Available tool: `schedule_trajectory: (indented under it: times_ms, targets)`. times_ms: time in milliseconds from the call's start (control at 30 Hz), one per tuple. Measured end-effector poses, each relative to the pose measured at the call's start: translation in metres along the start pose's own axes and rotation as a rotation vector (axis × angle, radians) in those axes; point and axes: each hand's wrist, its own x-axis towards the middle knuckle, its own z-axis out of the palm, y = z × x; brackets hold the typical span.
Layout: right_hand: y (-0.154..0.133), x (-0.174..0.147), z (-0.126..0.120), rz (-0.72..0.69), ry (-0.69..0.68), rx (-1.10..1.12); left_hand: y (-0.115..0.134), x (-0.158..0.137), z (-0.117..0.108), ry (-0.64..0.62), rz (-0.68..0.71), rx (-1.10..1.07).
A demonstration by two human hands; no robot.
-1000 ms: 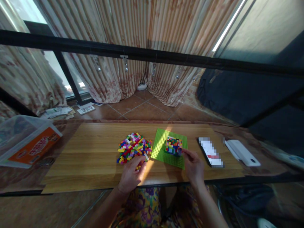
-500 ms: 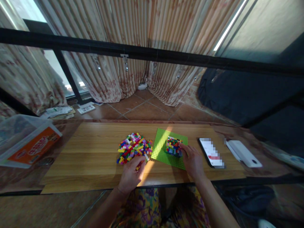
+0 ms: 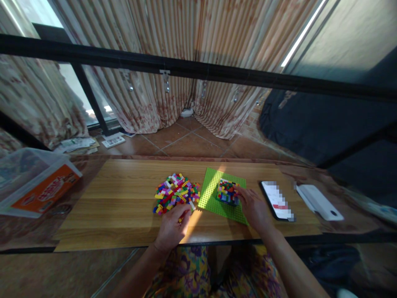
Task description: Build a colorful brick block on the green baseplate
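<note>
A block built of many-coloured toy bricks (image 3: 227, 191) stands on a green studded baseplate (image 3: 214, 205). At its right edge are the fingertips of my right hand (image 3: 253, 207), drawn together; whatever is between them is too small to make out. My left hand (image 3: 173, 225) is closed just in front of a heap of loose toy bricks (image 3: 176, 192). Small yellow and reddish bits of brick (image 3: 180, 220) show beneath its curled fingers. A pale brick (image 3: 192, 205) lies by the left fingertips, at the heap's near right side.
A phone (image 3: 276, 200) lies on the wooden table (image 3: 108, 198), right of the baseplate. Farther right is a white flat object (image 3: 321, 203). At the left stands a clear plastic box (image 3: 40, 182) with an orange label. A black bar (image 3: 186, 64) crosses before the curtains.
The right hand has shifted slightly to the right at the edge of the brick block. My left hand stays nearly still by the heap. The whole view has moved a little.
</note>
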Motion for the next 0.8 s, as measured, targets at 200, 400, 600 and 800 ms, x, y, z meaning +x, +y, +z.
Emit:
schedule_trajectory:
  times_ms: [200, 400, 600, 800]
  targets:
    - [0.008, 0.004, 0.001, -0.064, -0.093, -0.031, 0.000, 0.000, 0.000, -0.005, 0.006, 0.010]
    - [0.002, 0.004, -0.001, -0.020, -0.031, 0.021, -0.001, 0.000, 0.001, -0.006, 0.006, 0.000]
    - [-0.004, -0.005, 0.006, 0.261, 0.135, 0.188, 0.000, 0.000, 0.000, 0.008, 0.011, 0.014]
    - [-0.011, -0.011, 0.013, 0.589, 0.206, 0.564, 0.002, 0.001, -0.001, 0.024, 0.001, 0.009]
